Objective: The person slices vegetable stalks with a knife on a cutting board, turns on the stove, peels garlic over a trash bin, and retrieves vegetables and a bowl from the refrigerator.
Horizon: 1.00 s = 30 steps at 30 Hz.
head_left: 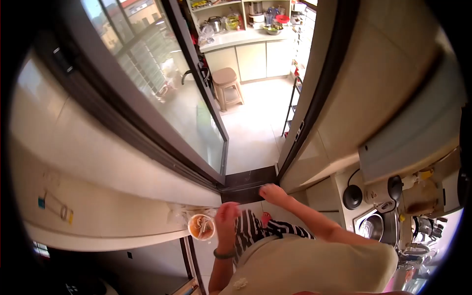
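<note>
My left hand (227,216), with a dark band on its wrist, is in front of my striped trousers. Its fingers are smeared by motion, so I cannot tell whether they are open or closed. Just to its left stands a round white container (191,229) with orange and whitish contents; the hand seems apart from it. My right hand (275,194) is above the dark door sill (248,177). Its fingers are curled in, and nothing shows in them.
A glass door (191,113) stands ajar on the left of the doorway. Beyond it are a beige stool (226,78), a counter (231,40) with bowls and pots, and a black rack (293,105). To the right is a sink (371,228) with kitchenware around it.
</note>
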Available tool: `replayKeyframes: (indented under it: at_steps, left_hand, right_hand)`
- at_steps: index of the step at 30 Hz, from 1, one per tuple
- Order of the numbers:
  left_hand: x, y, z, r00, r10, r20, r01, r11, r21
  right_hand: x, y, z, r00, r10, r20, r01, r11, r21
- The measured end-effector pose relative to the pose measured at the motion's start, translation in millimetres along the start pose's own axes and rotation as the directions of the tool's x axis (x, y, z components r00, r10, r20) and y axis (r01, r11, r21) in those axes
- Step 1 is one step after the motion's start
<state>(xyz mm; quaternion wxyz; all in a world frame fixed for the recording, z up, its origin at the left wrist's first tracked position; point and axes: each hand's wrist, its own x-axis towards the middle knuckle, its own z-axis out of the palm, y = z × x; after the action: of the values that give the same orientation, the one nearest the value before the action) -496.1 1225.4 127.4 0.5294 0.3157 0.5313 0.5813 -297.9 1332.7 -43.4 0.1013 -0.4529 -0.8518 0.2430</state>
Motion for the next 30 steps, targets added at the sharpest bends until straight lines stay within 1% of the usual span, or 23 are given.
replayKeyframes:
  at_steps: [1, 2, 3, 4, 5, 6, 8, 9, 10, 12, 13, 15, 16, 18, 20, 22, 24, 25, 26, 27, 28, 30]
  left_hand:
    - [23.0, -0.6, -9.1, 0.993, 0.005, -0.116, -0.014, 0.997, -0.071]
    - [45.2, -3.4, -17.9, 0.983, 0.015, -0.184, -0.037, 0.992, -0.120]
    - [67.5, -4.7, -23.9, 0.977, 0.007, -0.214, -0.047, 0.982, -0.182]
    - [93.1, -4.1, -24.6, 0.971, -0.001, -0.241, -0.058, 0.969, -0.239]
    - [120.6, -3.3, -19.0, 0.960, -0.033, -0.277, -0.045, 0.962, -0.269]
    - [150.8, -1.5, -10.4, 0.962, -0.038, -0.270, -0.038, 0.962, -0.272]
    - [223.5, 2.0, 10.3, 0.993, -0.034, -0.109, 0.004, 0.965, -0.261]
    - [262.1, 7.0, 23.9, 0.999, -0.036, 0.014, 0.039, 0.971, -0.236]
    - [301.4, 19.1, 44.4, 0.993, -0.066, 0.094, 0.085, 0.973, -0.213]
    - [380.6, 35.0, 79.3, 0.960, -0.080, 0.267, 0.121, 0.982, -0.141]
    - [421.0, 43.0, 101.1, 0.937, -0.049, 0.346, 0.088, 0.991, -0.099]
    - [495.1, 62.0, 150.2, 0.873, 0.000, 0.488, 0.015, 1.000, -0.027]
    - [526.4, 73.9, 177.0, 0.831, 0.015, 0.556, 0.002, 1.000, -0.030]
    - [577.8, 97.6, 234.5, 0.736, 0.069, 0.673, -0.025, 0.997, -0.074]
    - [623.2, 103.9, 285.1, 0.644, 0.088, 0.760, 0.001, 0.993, -0.116]
    - [667.9, 98.2, 325.9, 0.583, 0.081, 0.809, 0.033, 0.992, -0.123]
    - [714.1, 83.6, 355.5, 0.579, 0.037, 0.815, 0.110, 0.986, -0.123]
    - [738.1, 75.1, 366.8, 0.601, -0.014, 0.799, 0.126, 0.989, -0.078]
    - [764.5, 67.0, 378.0, 0.596, -0.012, 0.803, 0.119, 0.990, -0.073]
    - [790.0, 60.1, 381.8, 0.659, -0.075, 0.748, 0.138, 0.990, -0.023]
    - [811.5, 55.4, 380.8, 0.715, -0.155, 0.682, 0.171, 0.984, 0.043]
    - [864.0, 46.1, 377.7, 0.769, -0.175, 0.615, 0.138, 0.985, 0.107]
  right_hand:
    - [42.4, 4.9, -3.0, 1.000, 0.000, 0.003, 0.000, 1.000, 0.014]
    - [77.1, 5.0, -14.3, 0.998, 0.038, -0.046, -0.032, 0.991, 0.129]
    - [107.9, 0.8, -33.7, 0.997, 0.050, -0.063, -0.041, 0.990, 0.135]
    - [134.8, 7.2, -40.6, 0.995, 0.049, -0.092, -0.030, 0.980, 0.198]
    - [156.7, 14.8, -47.2, 0.991, 0.068, -0.112, -0.041, 0.972, 0.231]
    - [175.2, 24.1, -54.3, 0.986, 0.094, -0.134, -0.056, 0.963, 0.265]
    - [201.7, 58.4, -57.1, 0.976, 0.176, -0.127, -0.135, 0.951, 0.278]
    - [209.7, 72.8, -58.7, 0.968, 0.225, -0.112, -0.184, 0.939, 0.289]
    - [217.3, 89.9, -59.1, 0.956, 0.268, -0.122, -0.221, 0.926, 0.306]
    - [233.1, 127.4, -68.6, 0.906, 0.423, -0.025, -0.405, 0.883, 0.238]
    - [238.5, 140.2, -76.0, 0.872, 0.482, -0.079, -0.442, 0.848, 0.292]
    - [245.0, 168.6, -80.4, 0.798, 0.581, -0.159, -0.500, 0.786, 0.362]
    - [251.6, 177.3, -92.3, 0.773, 0.614, -0.159, -0.541, 0.770, 0.339]
    - [273.4, 196.8, -111.8, 0.647, 0.749, -0.142, -0.609, 0.619, 0.496]
    - [301.3, 227.7, -125.5, 0.596, 0.789, -0.151, -0.620, 0.572, 0.538]
    - [339.2, 267.9, -137.3, 0.572, 0.803, -0.166, -0.631, 0.560, 0.537]
    - [387.2, 313.3, -154.6, 0.563, 0.807, -0.177, -0.598, 0.546, 0.587]
    - [409.7, 336.9, -160.1, 0.580, 0.796, -0.174, -0.592, 0.559, 0.580]
    - [437.2, 366.5, -169.7, 0.599, 0.780, -0.182, -0.579, 0.579, 0.574]
    - [462.6, 380.3, -204.2, 0.613, 0.783, -0.105, -0.615, 0.556, 0.559]
    - [490.0, 401.1, -224.2, 0.617, 0.786, -0.033, -0.622, 0.513, 0.592]
    - [540.4, 446.6, -248.0, 0.665, 0.742, -0.089, -0.617, 0.613, 0.493]
